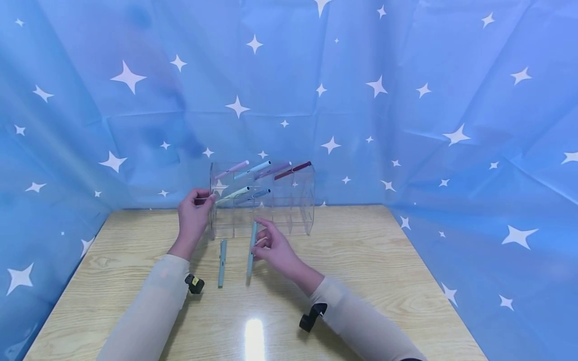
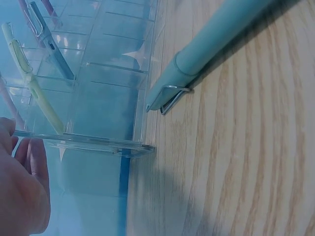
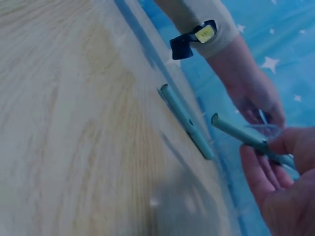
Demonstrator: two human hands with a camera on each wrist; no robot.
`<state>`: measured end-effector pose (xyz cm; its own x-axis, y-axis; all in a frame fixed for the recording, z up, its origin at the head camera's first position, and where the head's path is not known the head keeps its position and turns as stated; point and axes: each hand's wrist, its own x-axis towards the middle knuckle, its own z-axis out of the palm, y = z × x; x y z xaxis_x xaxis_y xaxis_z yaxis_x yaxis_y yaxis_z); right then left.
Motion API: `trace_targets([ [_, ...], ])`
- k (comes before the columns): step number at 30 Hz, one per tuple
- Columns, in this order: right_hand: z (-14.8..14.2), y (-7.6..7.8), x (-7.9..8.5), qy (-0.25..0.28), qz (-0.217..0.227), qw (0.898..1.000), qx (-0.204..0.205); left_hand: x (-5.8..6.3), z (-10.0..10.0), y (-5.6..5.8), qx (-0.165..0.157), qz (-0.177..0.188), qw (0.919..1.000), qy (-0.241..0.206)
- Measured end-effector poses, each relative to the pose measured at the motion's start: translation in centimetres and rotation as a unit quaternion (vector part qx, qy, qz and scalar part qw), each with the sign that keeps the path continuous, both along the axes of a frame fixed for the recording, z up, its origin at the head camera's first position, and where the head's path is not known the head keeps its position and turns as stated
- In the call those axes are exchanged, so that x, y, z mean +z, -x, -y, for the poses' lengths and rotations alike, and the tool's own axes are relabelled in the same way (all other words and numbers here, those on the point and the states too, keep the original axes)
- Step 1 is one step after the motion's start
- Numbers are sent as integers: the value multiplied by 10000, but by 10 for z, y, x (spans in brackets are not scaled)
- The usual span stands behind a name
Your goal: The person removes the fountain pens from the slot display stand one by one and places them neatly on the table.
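A clear acrylic pen rack (image 1: pixel 312 213) stands at the back of the table. My left hand (image 1: pixel 194 215) holds its left side wall, thumb in front and fingers behind. In my right hand (image 1: pixel 279 253), a teal pen (image 1: pixel 251 255) is pinched between thumb and fingers, its upper end close to the rack's lower front. Another teal pen (image 1: pixel 222 263) lies on the table between the hands; its metal clip shows in the left wrist view. The upper row bears pink (image 1: pixel 232 169), light blue (image 1: pixel 253 170), purple (image 1: pixel 273 171) and dark red (image 1: pixel 293 171) pens.
Below them in the rack slant a pale green pen (image 1: pixel 233 194) and a blue pen (image 1: pixel 255 195). The wooden table (image 1: pixel 361 265) ends at a blue star-patterned curtain (image 1: pixel 289 75) behind and at both sides. Each sleeve carries a small black camera.
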<state>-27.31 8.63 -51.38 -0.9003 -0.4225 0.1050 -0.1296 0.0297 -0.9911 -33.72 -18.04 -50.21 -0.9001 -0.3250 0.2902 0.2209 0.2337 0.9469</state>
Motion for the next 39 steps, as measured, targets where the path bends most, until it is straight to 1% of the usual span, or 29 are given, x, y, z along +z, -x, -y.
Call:
trace_targets([
  [4,5,0,-7,-76,158,9998,115,0,0,0,4,-4,10000,-18],
  [8,10,0,-12,-337,369,9985,210,0,0,0,-13,13,10000,0],
  [10,13,1,-14,-515,437,9975,211,0,0,0,-18,37,10000,-4],
  [14,18,1,-16,-698,522,9960,184,0,0,-1,-22,102,9999,-41],
  [20,28,4,-18,-763,741,9941,190,1,0,-2,-49,96,9999,-43],
  [24,36,4,-17,-798,795,9935,189,0,0,-1,-37,78,10000,-36],
  [29,45,6,-21,-776,878,9929,211,0,0,-1,-34,61,10000,-14],
  [32,49,8,-23,-884,795,9928,170,-1,0,0,-31,37,10000,-17],
  [35,52,9,-24,-1184,568,9913,73,-2,0,0,-30,32,10000,4],
  [38,55,10,-22,-1523,352,9877,-14,-1,0,1,-7,29,10000,23],
  [39,55,9,-21,-1575,336,9870,-17,-1,0,1,-6,22,10000,31],
])
